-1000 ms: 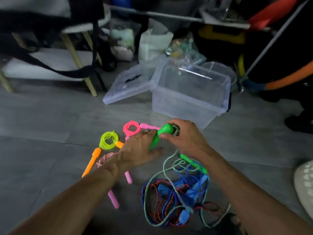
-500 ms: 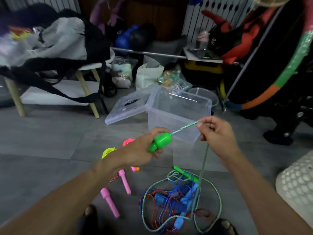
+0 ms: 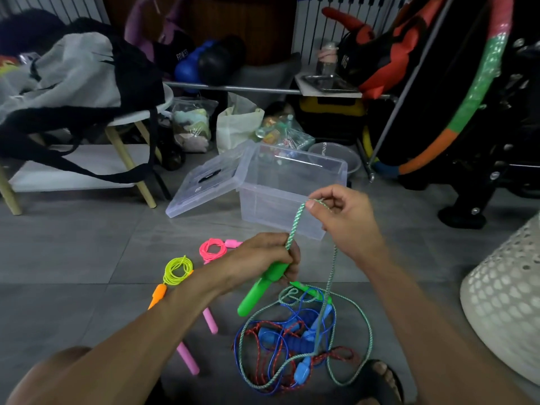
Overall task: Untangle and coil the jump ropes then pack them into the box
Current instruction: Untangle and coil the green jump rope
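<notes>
My left hand (image 3: 264,258) grips the top of a green jump-rope handle (image 3: 257,289) that points down and left. The handle's green-white rope (image 3: 296,222) runs up to my right hand (image 3: 343,217), which pinches it above the box front, then drops into a tangle of blue, red and green ropes (image 3: 292,343) on the floor. A second green handle (image 3: 304,287) lies at the tangle's top. The clear plastic box (image 3: 292,176) stands open behind my hands. A coiled yellow rope (image 3: 177,270) and a coiled pink rope (image 3: 213,249) lie left of my left hand.
The box lid (image 3: 204,185) leans against the box's left side. Two pink handles (image 3: 187,358) lie under my left forearm. A white perforated basket (image 3: 508,305) stands at right, a stool with bags (image 3: 87,92) at left, and clutter behind. My sandalled foot (image 3: 377,378) sits beside the tangle.
My left hand has turned the green handle so it points downward. My right hand slid along the rope and lifted it higher, so that it runs steeply up from the handle.
</notes>
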`<action>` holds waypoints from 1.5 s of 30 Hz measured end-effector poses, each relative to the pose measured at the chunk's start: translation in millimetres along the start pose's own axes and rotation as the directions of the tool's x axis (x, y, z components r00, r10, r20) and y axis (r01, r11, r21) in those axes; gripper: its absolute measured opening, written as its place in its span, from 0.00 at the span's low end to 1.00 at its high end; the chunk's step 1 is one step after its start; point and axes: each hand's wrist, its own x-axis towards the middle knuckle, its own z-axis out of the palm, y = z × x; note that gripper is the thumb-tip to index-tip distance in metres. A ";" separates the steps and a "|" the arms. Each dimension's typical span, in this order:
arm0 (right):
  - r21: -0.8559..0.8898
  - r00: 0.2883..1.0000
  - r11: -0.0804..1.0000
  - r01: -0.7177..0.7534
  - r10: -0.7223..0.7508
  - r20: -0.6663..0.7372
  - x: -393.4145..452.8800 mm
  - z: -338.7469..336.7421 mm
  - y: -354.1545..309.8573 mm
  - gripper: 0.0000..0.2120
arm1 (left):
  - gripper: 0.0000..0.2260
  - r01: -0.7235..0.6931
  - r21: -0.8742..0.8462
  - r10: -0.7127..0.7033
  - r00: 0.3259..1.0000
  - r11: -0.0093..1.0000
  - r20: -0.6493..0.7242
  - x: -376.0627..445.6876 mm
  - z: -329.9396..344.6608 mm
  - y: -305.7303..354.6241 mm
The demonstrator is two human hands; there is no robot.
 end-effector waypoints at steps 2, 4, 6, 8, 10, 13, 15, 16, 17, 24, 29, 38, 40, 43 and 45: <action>-0.054 0.999 0.998 -0.008 0.011 0.040 1.6 1.9 4.2 0.02 | 0.08 -0.051 -0.130 0.052 0.999 0.990 0.004 2.4 -1.6 3.6; -0.059 0.993 0.996 -0.070 0.075 0.091 4.5 0.0 8.5 0.04 | 0.09 -0.116 -0.343 0.101 0.993 0.932 -0.059 4.1 -7.4 9.8; -0.024 0.968 0.984 -0.174 0.175 0.179 6.4 -6.7 12.8 0.06 | 0.09 -0.205 -0.522 0.138 0.977 0.828 -0.163 4.6 -16.3 17.7; -0.007 0.938 0.965 -0.263 0.257 0.232 8.1 -15.4 17.9 0.07 | 0.13 -0.270 -0.627 0.144 0.959 0.731 -0.245 4.5 -27.1 24.2; 0.031 0.923 0.944 -0.328 0.313 0.225 10.1 -22.1 23.3 0.05 | 0.18 -0.306 -0.672 0.128 0.945 0.674 -0.301 2.7 -37.5 29.3; 0.114 0.932 0.933 -0.340 0.318 0.173 11.3 -30.7 27.5 0.04 | 0.17 -0.345 -0.676 0.123 0.927 0.651 -0.355 1.6 -47.3 34.4; 0.081 0.950 0.959 -0.271 0.253 0.185 9.1 -32.0 26.5 0.06 | 0.14 -0.340 -0.681 0.113 0.928 0.649 -0.355 4.1 -49.4 34.5; -0.002 0.958 0.978 -0.208 0.204 0.201 7.4 -30.5 25.4 0.07 | 0.13 -0.333 -0.683 0.106 0.930 0.650 -0.352 6.5 -49.3 33.4; -0.111 0.961 0.985 -0.129 0.152 0.231 5.5 -27.6 24.5 0.09 | 0.14 -0.328 -0.680 0.098 0.930 0.655 -0.354 8.6 -48.6 32.8; -0.127 0.836 0.990 -0.067 0.125 0.534 -10.7 -8.8 -3.5 0.09 | 0.26 -0.205 -0.386 0.015 0.897 0.899 -0.441 29.9 -40.5 13.0; -0.138 0.754 0.987 -0.077 0.148 0.640 -15.6 -9.0 -1.2 0.05 | 0.24 -0.217 -0.565 -0.080 0.888 0.796 -0.454 44.9 -43.6 9.2; 0.055 0.943 0.995 -0.087 0.064 0.326 6.2 -20.4 -5.9 0.08 | 0.13 -0.047 -0.066 0.037 0.989 0.997 -0.146 39.7 -10.2 -1.0; 0.111 0.965 0.989 -0.095 0.064 0.256 10.9 -21.7 -6.9 0.09 | 0.15 -0.030 0.030 0.033 0.995 0.999 -0.098 37.5 -5.1 1.1; 0.129 0.978 0.988 -0.082 0.055 0.202 14.9 -19.6 -6.3 0.09 | 0.19 0.010 -0.001 -0.010 0.999 1.000 -0.037 35.0 0.0 3.3; 0.119 0.990 0.990 -0.072 0.056 0.132 17.5 -18.2 -2.6 0.08 | 0.18 0.024 -0.016 -0.024 0.999 1.000 0.026 32.3 1.3 4.5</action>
